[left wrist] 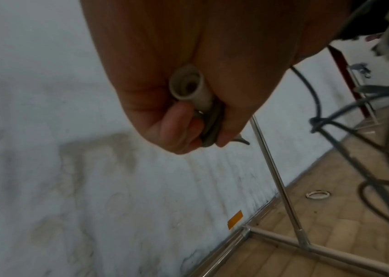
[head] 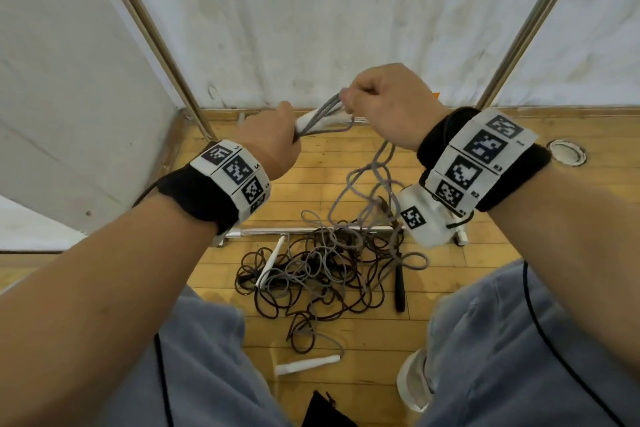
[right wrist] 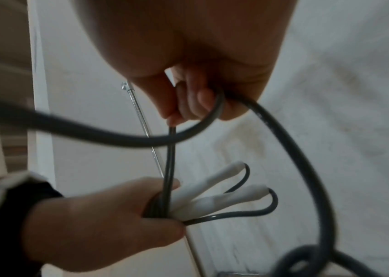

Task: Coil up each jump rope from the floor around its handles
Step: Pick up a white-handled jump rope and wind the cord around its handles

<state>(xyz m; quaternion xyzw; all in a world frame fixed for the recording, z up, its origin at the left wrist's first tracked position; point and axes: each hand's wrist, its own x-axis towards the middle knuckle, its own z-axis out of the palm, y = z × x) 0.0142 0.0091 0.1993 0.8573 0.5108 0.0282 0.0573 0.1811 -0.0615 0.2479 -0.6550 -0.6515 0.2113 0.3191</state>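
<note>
My left hand (head: 277, 130) grips two white handles (right wrist: 215, 195) side by side, together with several strands of grey rope (head: 322, 114) laid along them. The end of one handle (left wrist: 187, 86) shows in the fist of my left hand (left wrist: 188, 121). Close to its right, my right hand (head: 374, 100) pinches loops of the same grey rope (right wrist: 172, 150) just above the handles. From my right hand (right wrist: 188, 101) the rope hangs down to a tangled pile (head: 322, 274) of grey and dark brown ropes on the wooden floor.
In the pile lie a white handle (head: 270, 262) and a black handle (head: 399, 288); another white handle (head: 306, 365) lies nearer me. Slanted metal poles (head: 152, 35) stand against white sheeting. A metal floor bar (head: 311, 230), a round floor fitting (head: 568, 152) and my shoe (head: 414, 381) are nearby.
</note>
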